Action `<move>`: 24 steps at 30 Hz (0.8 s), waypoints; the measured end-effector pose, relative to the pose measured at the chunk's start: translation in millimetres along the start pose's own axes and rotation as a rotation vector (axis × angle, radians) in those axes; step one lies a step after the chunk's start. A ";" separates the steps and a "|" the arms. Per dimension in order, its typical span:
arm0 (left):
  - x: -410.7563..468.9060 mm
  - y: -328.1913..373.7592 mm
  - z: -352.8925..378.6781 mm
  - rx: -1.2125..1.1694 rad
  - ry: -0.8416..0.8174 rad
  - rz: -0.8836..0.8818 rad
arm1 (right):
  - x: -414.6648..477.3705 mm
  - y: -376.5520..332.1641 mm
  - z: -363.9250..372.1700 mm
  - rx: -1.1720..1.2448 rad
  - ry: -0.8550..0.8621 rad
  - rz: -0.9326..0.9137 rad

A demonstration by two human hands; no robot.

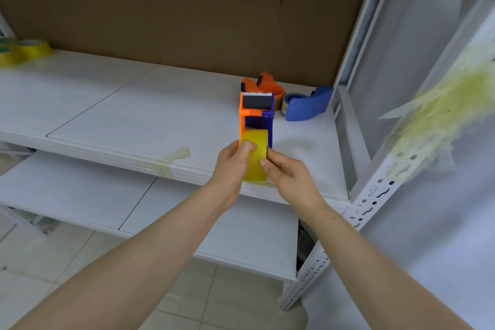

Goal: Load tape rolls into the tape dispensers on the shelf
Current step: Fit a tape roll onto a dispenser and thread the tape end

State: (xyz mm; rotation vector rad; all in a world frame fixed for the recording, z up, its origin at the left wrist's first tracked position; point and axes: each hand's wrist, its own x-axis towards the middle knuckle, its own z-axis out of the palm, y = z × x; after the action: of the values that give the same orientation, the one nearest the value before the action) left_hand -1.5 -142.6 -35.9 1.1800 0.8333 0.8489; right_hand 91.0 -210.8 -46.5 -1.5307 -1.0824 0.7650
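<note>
- Two bare hands meet over the front edge of a white shelf [134,104]; together they hold one yellow tape roll [254,142].
- The left hand [233,166] has its grip curled round the roll's left side, with the thumb lying on the yellow outer band.
- The right hand [288,171] has its grip closed on the roll's right edge, fingers bent, thumb and forefinger pinching.
- The roll stands on edge between the two grips, at the near end of an orange-and-purple dispenser [257,112]; whether it sits on the hub cannot be told.
- Three dispensers in all: the one just beyond the grips, an orange dispenser [265,83] right behind it, and a blue dispenser [308,106] beyond and right of the grips.
- At least two more spare yellow rolls [29,49], blurred, lie far to the left of the grips.
- One crumpled tape strip [171,161] clings to the shelf edge, left of the left grip.
</note>
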 end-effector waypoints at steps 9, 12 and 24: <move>-2.3 -5.5 -0.1 0.055 0.003 0.084 | 3.4 -10.2 7.8 0.079 0.056 -0.037; 0.3 -3.9 -0.6 0.025 0.026 0.061 | -0.7 -2.3 11.0 0.001 0.040 -0.089; 0.1 -6.9 -5.8 0.073 -0.015 0.129 | 8.5 -21.7 -2.2 -0.253 0.199 -0.082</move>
State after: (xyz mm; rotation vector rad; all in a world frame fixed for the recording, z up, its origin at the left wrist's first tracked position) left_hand -5.8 -141.2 -43.7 1.3140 0.7877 0.9205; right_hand 90.9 -203.2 -24.3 -1.7227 -1.1155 0.4206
